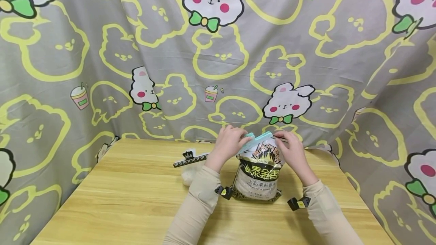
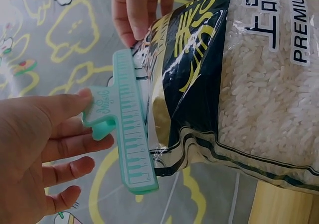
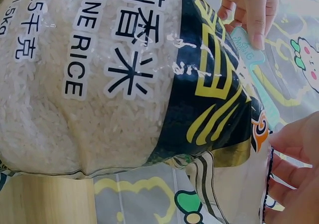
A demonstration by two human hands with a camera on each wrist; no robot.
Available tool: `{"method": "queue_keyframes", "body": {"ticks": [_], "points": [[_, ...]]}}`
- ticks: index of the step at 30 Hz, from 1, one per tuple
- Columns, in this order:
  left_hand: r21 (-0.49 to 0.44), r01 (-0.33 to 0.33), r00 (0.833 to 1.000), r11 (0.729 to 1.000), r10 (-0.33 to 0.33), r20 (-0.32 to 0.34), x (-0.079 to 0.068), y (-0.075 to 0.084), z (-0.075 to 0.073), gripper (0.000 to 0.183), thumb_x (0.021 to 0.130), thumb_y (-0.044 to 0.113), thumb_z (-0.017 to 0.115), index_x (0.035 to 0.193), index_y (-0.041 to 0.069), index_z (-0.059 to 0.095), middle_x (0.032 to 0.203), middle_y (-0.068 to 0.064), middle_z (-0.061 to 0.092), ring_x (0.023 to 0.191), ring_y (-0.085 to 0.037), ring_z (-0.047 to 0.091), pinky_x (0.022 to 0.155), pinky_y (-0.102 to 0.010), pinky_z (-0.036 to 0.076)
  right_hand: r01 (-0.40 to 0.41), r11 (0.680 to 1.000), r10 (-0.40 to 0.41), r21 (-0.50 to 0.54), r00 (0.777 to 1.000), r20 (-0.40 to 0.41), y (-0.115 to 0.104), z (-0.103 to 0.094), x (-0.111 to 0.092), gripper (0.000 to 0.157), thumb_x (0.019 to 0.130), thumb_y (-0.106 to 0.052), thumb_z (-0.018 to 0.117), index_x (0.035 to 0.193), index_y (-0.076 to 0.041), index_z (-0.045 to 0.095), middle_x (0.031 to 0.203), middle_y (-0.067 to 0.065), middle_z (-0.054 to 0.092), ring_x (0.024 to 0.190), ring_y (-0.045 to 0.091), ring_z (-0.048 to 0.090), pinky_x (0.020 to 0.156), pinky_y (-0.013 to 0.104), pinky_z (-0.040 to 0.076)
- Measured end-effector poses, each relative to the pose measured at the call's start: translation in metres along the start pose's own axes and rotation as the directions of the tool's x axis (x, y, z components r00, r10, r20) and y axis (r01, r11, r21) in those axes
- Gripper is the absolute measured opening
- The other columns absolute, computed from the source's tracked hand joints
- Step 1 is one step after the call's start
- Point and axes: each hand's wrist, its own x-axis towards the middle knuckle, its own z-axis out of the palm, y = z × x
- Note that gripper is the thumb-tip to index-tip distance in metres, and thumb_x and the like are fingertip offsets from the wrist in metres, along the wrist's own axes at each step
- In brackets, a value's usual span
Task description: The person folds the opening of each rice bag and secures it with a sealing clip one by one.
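A bag of jasmine rice (image 1: 259,184) stands upright on the table, with a clear front and a dark band with gold lettering. At its top left, my left hand (image 1: 229,144) pinches the handles of a teal clip (image 2: 132,129) printed with piano keys, between thumb and index finger; the other fingers are spread. The clip's long bar lies across the bag's top edge in the left wrist view. My right hand (image 1: 293,153) pinches the bag's top right edge, thumb in front, as the right wrist view also shows.
Left of the rice bag, partly behind my left forearm, is a small pale bundle (image 1: 190,173) with a black-and-white piano-key clip (image 1: 190,160) at its top. The wooden table (image 1: 129,199) runs back to a grey patterned curtain (image 1: 177,59).
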Motion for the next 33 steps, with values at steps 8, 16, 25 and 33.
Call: {"method": "queue_keyframes", "body": {"ticks": [8, 16, 25, 33], "points": [[0.016, 0.0, 1.0, 1.0, 0.0, 0.003, -0.002, -0.002, -0.001, 0.032, 0.095, 0.049, 0.056, 0.11, 0.026, 0.072, 0.084, 0.013, 0.067, 0.08, -0.011, 0.049, 0.07, -0.026, 0.034, 0.016, 1.0, -0.016, -0.009, 1.0, -0.003, 0.003, -0.001, 0.0, 0.016, 0.091, -0.005, 0.064, 0.106, 0.001, 0.068, 0.11, 0.023, 0.065, 0.107, 0.039, 0.057, 0.095, 0.057, 0.043], [0.035, 0.005, 1.0, 0.999, -0.006, 0.014, -0.004, -0.007, -0.002, 0.036, 0.094, 0.051, 0.056, 0.115, 0.025, 0.07, 0.097, 0.012, 0.073, 0.086, -0.011, 0.053, 0.075, -0.028, 0.039, 0.018, 1.0, -0.018, -0.005, 1.0, -0.005, 0.002, -0.001, 0.001, 0.017, 0.091, -0.005, 0.064, 0.107, 0.002, 0.067, 0.111, 0.023, 0.064, 0.108, 0.039, 0.055, 0.096, 0.058, 0.041], [0.018, 0.007, 1.0, 1.0, -0.007, 0.012, -0.01, -0.011, -0.006, 0.035, 0.094, 0.05, 0.056, 0.116, 0.025, 0.069, 0.097, 0.012, 0.073, 0.089, -0.013, 0.056, 0.077, -0.031, 0.041, 0.042, 0.999, -0.042, 0.006, 0.999, -0.02, 0.004, -0.002, 0.001, 0.017, 0.09, -0.004, 0.065, 0.106, 0.0, 0.068, 0.112, 0.022, 0.065, 0.11, 0.039, 0.053, 0.098, 0.057, 0.037], [-0.003, 0.018, 1.0, 1.0, -0.018, 0.007, -0.018, -0.015, -0.01, 0.031, 0.094, 0.048, 0.058, 0.112, 0.026, 0.07, 0.1, 0.011, 0.073, 0.089, -0.014, 0.055, 0.079, -0.033, 0.041, 0.037, 0.999, -0.037, -0.007, 0.999, -0.018, 0.007, -0.007, -0.001, 0.019, 0.09, -0.003, 0.065, 0.109, 0.001, 0.067, 0.114, 0.024, 0.064, 0.113, 0.043, 0.051, 0.101, 0.061, 0.032]]}}
